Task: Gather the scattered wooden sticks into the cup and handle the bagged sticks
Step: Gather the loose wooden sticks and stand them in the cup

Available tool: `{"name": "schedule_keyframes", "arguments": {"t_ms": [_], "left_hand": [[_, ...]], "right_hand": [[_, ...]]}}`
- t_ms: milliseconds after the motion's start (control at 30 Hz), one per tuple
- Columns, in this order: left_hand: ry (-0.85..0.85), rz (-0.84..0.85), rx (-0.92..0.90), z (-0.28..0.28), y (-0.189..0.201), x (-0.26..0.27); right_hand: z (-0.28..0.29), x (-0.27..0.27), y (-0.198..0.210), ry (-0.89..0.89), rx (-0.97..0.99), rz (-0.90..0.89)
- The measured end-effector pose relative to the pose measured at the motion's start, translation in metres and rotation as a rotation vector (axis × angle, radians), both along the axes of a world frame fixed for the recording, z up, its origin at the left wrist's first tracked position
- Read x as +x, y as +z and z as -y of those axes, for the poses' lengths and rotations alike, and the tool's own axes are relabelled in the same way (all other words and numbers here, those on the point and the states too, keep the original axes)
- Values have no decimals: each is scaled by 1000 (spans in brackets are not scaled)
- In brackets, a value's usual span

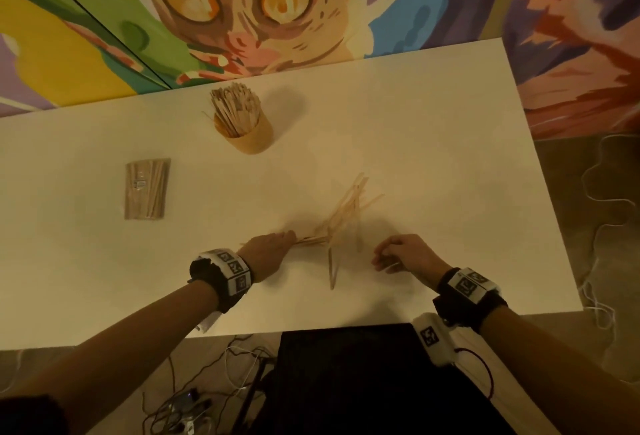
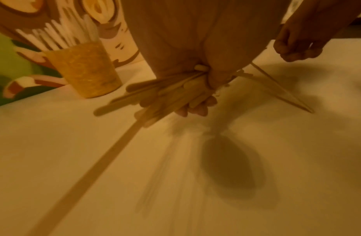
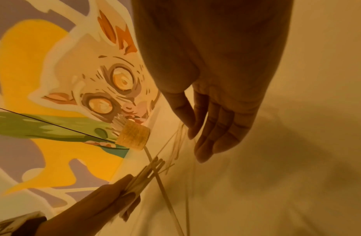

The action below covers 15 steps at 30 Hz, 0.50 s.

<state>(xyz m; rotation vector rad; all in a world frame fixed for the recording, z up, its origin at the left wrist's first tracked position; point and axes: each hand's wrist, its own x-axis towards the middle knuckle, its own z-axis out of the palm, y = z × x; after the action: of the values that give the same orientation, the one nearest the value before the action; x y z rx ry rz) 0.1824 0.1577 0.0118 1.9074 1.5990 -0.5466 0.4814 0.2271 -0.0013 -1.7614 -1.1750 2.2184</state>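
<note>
A tan cup (image 1: 252, 138) packed with wooden sticks stands at the back of the white table (image 1: 104, 261). The clear bag of sticks (image 1: 147, 189) lies flat at the left. My left hand (image 1: 273, 249) grips a bundle of sticks (image 1: 311, 240) low over the table; the left wrist view shows fingers curled round this bundle (image 2: 155, 95). More loose sticks (image 1: 346, 209) lie fanned out just beyond it, and a pair (image 1: 332, 268) lies nearer me. My right hand (image 1: 391, 258) hovers to the right, its fingers (image 3: 215, 127) relaxed, with blurred thin sticks by the thumb.
A painted mural wall (image 1: 242, 19) runs behind the table. The table's right edge (image 1: 540, 192) drops to floor with white cables (image 1: 602, 227). A black shape (image 1: 346, 382) and tangled wires (image 1: 194, 400) lie below the front edge.
</note>
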Motion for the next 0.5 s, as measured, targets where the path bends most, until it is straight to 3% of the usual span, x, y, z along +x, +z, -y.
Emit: {"name": "schedule_keyframes", "arguments": {"t_ms": [100,200,400,500], "left_hand": [[126,-19,-69,-1,10,-13],[290,75,-74,-2,13,-28],[816,601,-151,18,23,-37],[1051,772,-257,26,38,-33]], "right_hand": [[-5,-16,4,8,29,-32],[-5,-32,7,45,42,-37],[0,-64,17,136,183,-16],[0,-89,26,106,292,15]]}}
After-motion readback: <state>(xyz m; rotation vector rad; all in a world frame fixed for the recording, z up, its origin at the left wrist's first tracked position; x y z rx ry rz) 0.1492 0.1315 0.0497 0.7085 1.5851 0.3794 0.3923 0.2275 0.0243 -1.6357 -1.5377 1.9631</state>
